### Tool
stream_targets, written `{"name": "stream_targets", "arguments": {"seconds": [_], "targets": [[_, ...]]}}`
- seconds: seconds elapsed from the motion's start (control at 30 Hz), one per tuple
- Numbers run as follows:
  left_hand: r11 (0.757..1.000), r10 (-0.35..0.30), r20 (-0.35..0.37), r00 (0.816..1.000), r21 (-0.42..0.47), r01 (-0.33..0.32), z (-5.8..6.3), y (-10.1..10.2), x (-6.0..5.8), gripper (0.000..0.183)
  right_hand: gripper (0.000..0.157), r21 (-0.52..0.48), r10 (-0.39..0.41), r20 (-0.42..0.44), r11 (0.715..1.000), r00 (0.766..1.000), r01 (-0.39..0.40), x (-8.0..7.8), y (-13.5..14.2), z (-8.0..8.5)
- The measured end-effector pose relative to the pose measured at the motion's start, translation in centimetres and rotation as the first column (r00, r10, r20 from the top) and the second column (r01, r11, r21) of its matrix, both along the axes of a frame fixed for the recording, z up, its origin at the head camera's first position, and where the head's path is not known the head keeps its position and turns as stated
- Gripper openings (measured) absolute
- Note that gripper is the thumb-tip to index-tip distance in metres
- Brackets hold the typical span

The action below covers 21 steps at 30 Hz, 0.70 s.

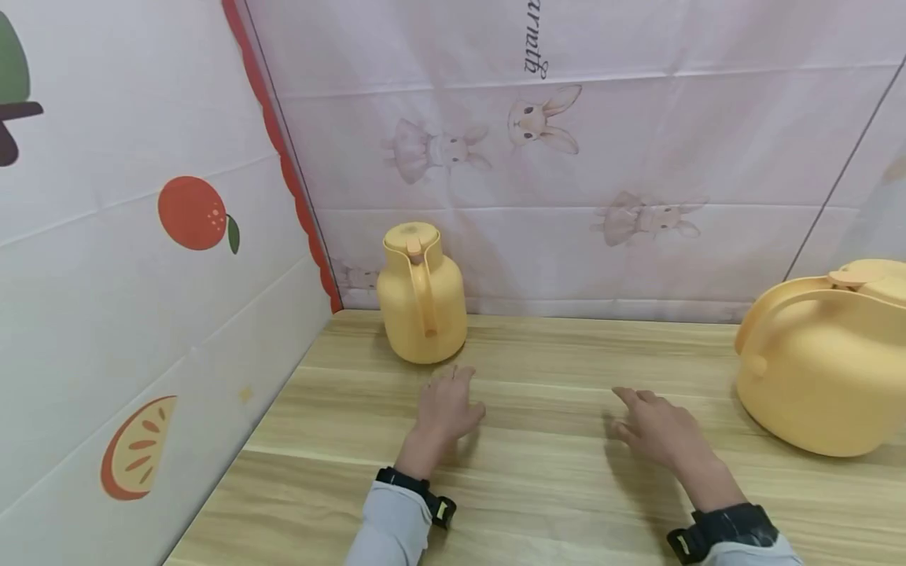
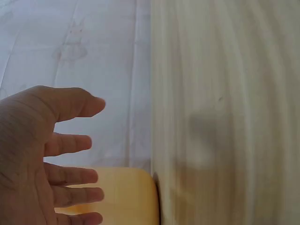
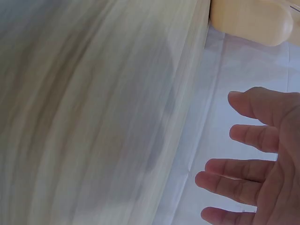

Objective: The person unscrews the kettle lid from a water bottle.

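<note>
A yellow thermos jug (image 1: 396, 306) stands upright near the table's back left corner, its handle facing me. My left hand (image 1: 444, 405) is just in front of the jug, fingers stretched forward, holding nothing. In the left wrist view the jug (image 2: 133, 197) shows beyond the spread fingers (image 2: 77, 196). Farther right, my right hand (image 1: 658, 428) hovers over the table with fingers extended and nothing in them. A large yellow kettle-shaped pot (image 1: 821, 385) with a raised handle sits to its right, cut off by the head view's edge. The right wrist view also has the jug (image 3: 251, 21) at its top.
The wood-grain table (image 1: 538, 472) meets a pink wall cover (image 1: 495, 251) with rabbit prints at the back. A white wall cover (image 1: 85, 299) with fruit prints borders the left side. Each wrist wears a black strap (image 1: 736, 528).
</note>
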<state>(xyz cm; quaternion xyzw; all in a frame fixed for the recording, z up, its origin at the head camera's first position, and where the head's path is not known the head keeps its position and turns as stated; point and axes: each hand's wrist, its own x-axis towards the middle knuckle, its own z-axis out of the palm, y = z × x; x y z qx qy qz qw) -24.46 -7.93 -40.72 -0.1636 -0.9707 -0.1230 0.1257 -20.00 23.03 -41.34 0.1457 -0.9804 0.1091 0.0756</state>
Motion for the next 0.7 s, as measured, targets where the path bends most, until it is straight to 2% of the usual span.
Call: {"name": "stream_targets", "arguments": {"seconds": [0.17,0.3,0.53,0.7], "targets": [[0.994,0.032,-0.095,0.995,0.110,-0.021,0.5,-0.5,-0.9,0.049,0.057,-0.048,0.013,0.041,0.999,0.999,-0.011,-0.5,-0.8,0.0],[0.971,0.078,-0.153,0.985,0.237,-0.041,0.8,-0.7,-1.7,0.044,0.057,-0.076,0.024,0.051,0.997,0.998,-0.020,-0.9,-1.3,-0.2],[0.875,0.200,-0.147,0.969,0.472,-0.109,1.0,-0.7,-2.7,0.038,0.056,-0.073,0.035,0.034,0.997,0.999,-0.032,-1.8,-2.1,-0.7],[0.800,0.297,-0.180,0.938,0.584,-0.142,1.2,-0.6,-3.5,0.030,0.056,-0.080,0.041,0.019,0.996,0.999,-0.040,-2.3,-2.6,-0.8]]}}
